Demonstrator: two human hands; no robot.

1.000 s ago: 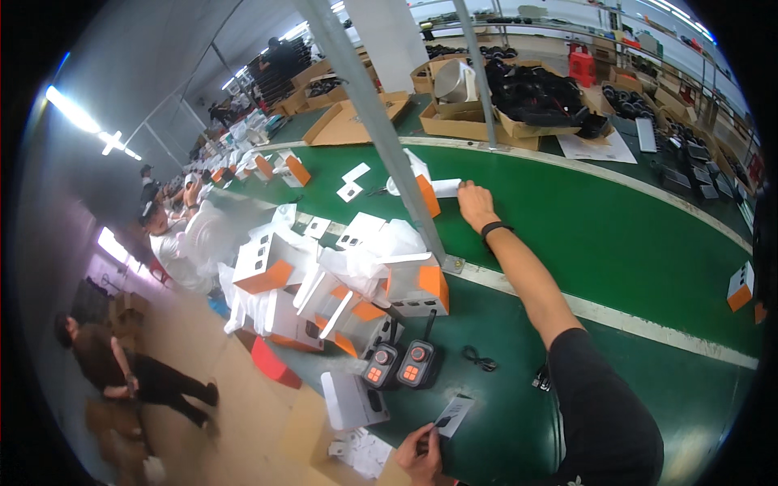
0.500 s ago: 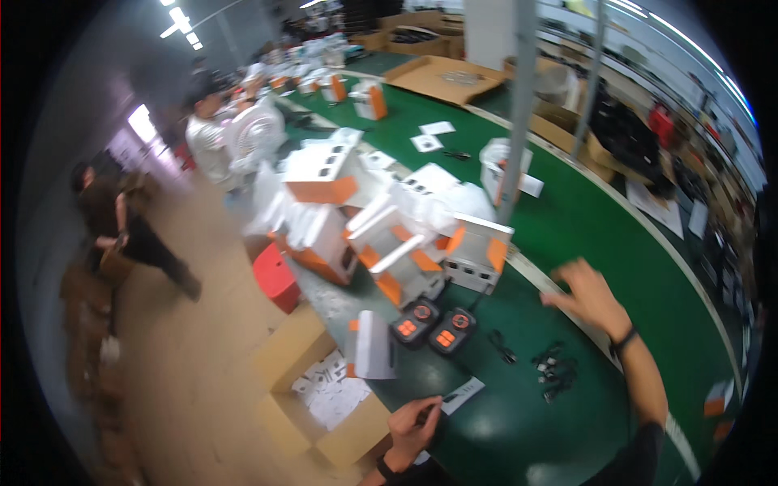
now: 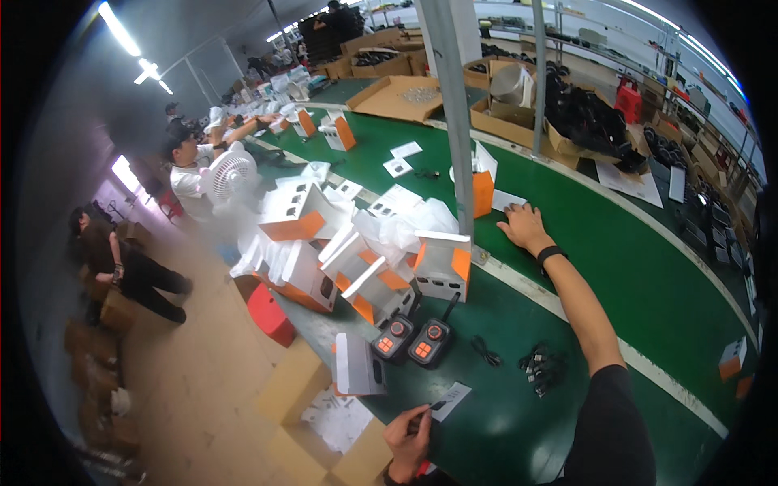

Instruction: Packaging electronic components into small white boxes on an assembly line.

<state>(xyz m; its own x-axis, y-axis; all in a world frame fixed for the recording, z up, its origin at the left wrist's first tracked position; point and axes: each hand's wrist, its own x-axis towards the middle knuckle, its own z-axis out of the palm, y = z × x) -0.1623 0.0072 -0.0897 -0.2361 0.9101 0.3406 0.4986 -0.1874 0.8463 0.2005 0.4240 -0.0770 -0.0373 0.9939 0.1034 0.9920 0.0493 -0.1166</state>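
Observation:
My left hand [image 3: 408, 437], low in the picture at the table's near edge, is closed with its fingertips on one end of a small white card [image 3: 453, 400] with dark marks. My right hand [image 3: 525, 225] reaches out over the green belt, fingers stretched and apart, nothing in it. Just beyond its fingertips lies a white sheet [image 3: 508, 200], beside an upright open white-and-orange box [image 3: 483, 185]. Between my hands on the table are two black handheld devices with orange buttons [image 3: 395, 336] [image 3: 430, 341], a coiled black cable [image 3: 486, 351] and a bunch of black cables [image 3: 542, 369].
Open white-and-orange boxes [image 3: 369, 279] and clear plastic bags [image 3: 429, 217] crowd the table's left. A cardboard carton [image 3: 296, 393] with white papers stands below. A metal post [image 3: 455, 121] rises by the belt. A white fan [image 3: 232, 174] and other people [image 3: 186, 174] are farther left.
My right hand has moved forward and left, farther out over the belt, to beside the white sheet. My left hand stays at the card. The view has shifted.

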